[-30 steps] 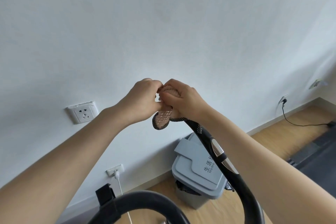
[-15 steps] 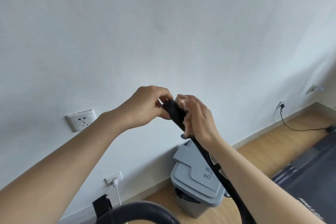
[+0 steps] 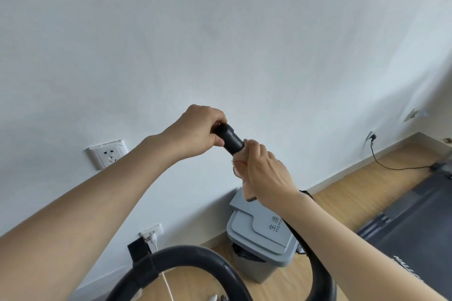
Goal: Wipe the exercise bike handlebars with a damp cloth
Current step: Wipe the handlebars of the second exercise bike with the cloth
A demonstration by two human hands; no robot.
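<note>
Black rubber under the fingertips: the left hand (image 3: 195, 132) has its fingers curled shut around the very tip of the handlebar (image 3: 231, 140), a smooth round matte tube that pokes out between the two hands. Just below it, the right hand (image 3: 265, 173) is wrapped tight around the same bar with the cloth (image 3: 241, 168) bunched under the palm; pale pinkish fabric shows at the thumb side and a dark-edged corner hangs out beneath the wrist. That is where the cloth sits, pressed onto the grip directly under the bare black end.

From the right wrist the bar runs down as a slim black tube, thickening toward the bottom edge. A second black loop of the handlebars (image 3: 186, 258) arches across the lower middle, glossy, with a small black block clamped on its left side.

Behind the bar stands a grey plastic bin (image 3: 259, 234), squarish, with a stepped flat lid that is closed; a dark liner peeks out under the rim, and what lies inside is hidden. The lid carries Chinese characters "生活" with the letters "Home" beneath, partly covered by the forearm.

On the white wall sit a white wall socket (image 3: 107, 153) and a lower socket (image 3: 151, 230) with a white plug and cord. Wood-grain floor (image 3: 354, 190) runs right to a dark ribbed mat (image 3: 415, 222), whose white lettering is cut off.
</note>
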